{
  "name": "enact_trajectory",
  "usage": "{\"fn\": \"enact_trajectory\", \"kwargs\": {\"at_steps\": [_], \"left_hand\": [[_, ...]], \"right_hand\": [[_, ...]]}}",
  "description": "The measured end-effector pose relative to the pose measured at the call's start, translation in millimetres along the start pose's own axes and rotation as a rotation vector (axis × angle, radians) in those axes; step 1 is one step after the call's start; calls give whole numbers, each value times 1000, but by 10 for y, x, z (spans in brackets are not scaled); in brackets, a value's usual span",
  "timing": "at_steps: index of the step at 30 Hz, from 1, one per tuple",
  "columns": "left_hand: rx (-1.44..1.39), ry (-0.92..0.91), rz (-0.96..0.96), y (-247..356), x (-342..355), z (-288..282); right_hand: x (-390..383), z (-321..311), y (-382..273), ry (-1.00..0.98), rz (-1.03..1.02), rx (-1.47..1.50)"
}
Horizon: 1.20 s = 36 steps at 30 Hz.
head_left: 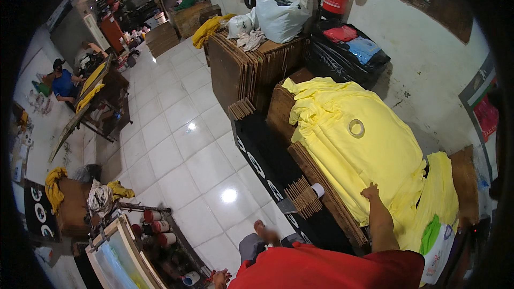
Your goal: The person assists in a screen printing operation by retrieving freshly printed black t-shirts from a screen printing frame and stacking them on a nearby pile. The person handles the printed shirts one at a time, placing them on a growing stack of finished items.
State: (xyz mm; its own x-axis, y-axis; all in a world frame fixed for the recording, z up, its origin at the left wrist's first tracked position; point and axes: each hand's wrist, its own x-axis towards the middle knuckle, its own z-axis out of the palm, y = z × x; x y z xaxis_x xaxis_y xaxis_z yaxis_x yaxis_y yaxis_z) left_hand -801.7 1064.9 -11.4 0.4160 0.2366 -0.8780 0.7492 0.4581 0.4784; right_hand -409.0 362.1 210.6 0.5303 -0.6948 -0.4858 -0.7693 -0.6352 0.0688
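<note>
A large heap of bright yellow fabric [369, 150] lies over a stack of brown boards at the right. My right hand [369, 190] reaches onto its near part, fingers spread, palm down, touching the cloth and gripping nothing visible. Farther up the heap rests a roll of tape [350, 128], apart from my fingers. My left hand [220, 277] hangs low at the bottom edge, partly cut off; its visible fingers look apart and no held thing shows. Nearest to it is a rack with several paint tins [160, 227] and a framed screen [120, 259].
Black fabric with white circles [257, 163] runs beside the yellow heap, with bundled wooden slats [302, 198] on it. Behind stand stacked brown boards [230, 75] carrying a white plastic bag [281, 17]. A co-worker [65, 86] is at a tilted table, far left. White tiles [182, 134] cover the floor.
</note>
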Motion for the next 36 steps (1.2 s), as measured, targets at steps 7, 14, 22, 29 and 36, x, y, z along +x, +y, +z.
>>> {"fn": "enact_trajectory", "kwargs": {"at_steps": [7,14,22,29,36], "left_hand": [[184,133,-10,-377,-272,271],[126,112,-16,-266,-460,426],[12,180,1,349,-853,817],[1,247,13,-174,-808,614],[94,318,-2,-1245,-141,382]], "right_hand": [[306,210,113,-36,-125,-156],[206,203,83,-15,-149,-110],[197,235,115,15,-132,-85],[290,301,58,-1,-171,-252],[431,247,58,-76,-156,-143]]}}
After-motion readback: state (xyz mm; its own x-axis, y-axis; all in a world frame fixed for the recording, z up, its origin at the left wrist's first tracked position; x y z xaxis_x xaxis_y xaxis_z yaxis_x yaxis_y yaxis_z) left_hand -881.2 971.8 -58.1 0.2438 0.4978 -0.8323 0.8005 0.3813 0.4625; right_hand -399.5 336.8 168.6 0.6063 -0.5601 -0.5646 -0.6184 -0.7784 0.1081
